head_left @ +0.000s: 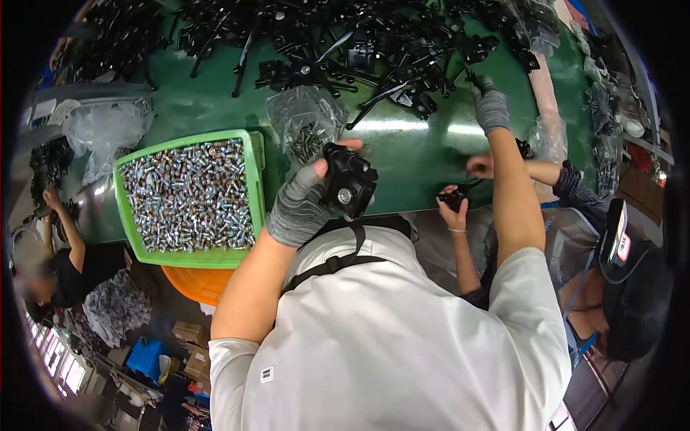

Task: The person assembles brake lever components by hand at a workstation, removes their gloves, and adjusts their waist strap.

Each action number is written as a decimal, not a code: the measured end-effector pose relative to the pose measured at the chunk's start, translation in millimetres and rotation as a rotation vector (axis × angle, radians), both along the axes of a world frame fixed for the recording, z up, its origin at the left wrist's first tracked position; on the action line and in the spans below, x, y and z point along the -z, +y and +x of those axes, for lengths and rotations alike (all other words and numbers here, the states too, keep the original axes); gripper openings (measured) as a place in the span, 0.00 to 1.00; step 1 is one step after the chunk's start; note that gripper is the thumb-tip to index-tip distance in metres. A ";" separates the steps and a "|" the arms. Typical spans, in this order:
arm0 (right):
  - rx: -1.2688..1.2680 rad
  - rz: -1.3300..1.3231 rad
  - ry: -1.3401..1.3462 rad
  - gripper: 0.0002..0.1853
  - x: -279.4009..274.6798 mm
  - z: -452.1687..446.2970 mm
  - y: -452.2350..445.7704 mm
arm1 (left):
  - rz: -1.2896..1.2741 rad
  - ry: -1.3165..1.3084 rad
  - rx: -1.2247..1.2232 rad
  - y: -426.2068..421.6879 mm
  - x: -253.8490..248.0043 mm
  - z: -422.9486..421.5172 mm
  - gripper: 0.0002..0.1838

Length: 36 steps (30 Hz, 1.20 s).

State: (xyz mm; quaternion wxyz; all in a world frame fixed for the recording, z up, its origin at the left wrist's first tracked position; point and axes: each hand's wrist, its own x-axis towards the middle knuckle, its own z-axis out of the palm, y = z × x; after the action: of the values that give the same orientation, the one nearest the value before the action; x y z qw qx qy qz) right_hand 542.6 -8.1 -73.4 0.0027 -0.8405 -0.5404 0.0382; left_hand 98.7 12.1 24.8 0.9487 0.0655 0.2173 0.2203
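My left hand [300, 205], in a grey striped glove with bare fingertips, is closed around a black bracket-like part [350, 183] with a round silver bolt head on its face. It holds the part just above the table's near edge. My right hand [492, 109], gloved the same way, reaches out to the right end of a heap of black lever assemblies [381, 54]. Its fingertips are small and dark against the black parts, so their grip is unclear. Near the left hand lies a clear plastic bag [305, 118] with screws in it.
A green bin [253, 169] full of small metal fittings stands left of me, above an orange tub [188, 284]. At right, a co-worker's hands [454, 215] handle a small black part close to my right arm. Another person [61, 258] works at far left.
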 end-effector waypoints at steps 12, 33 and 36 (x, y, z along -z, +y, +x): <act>-0.889 0.067 0.425 0.17 -160.7 -222.7 0.6 | 0.429 0.280 0.215 -5.8 -19.8 -33.8 0.35; -0.679 0.671 0.343 0.17 -156.0 -270.6 -37.8 | 0.315 0.222 0.229 -31.7 -20.0 -67.5 0.41; -0.172 0.471 0.468 0.15 -88.5 -261.6 -69.2 | 0.314 0.271 0.188 -38.3 -13.2 -79.3 0.42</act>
State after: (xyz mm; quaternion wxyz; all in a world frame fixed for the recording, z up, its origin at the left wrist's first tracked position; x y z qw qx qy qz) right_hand 281.0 -77.3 15.1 0.3176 -0.7368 -0.5878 0.1041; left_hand 19.4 -26.2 38.0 0.9054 0.2611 0.2988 0.1511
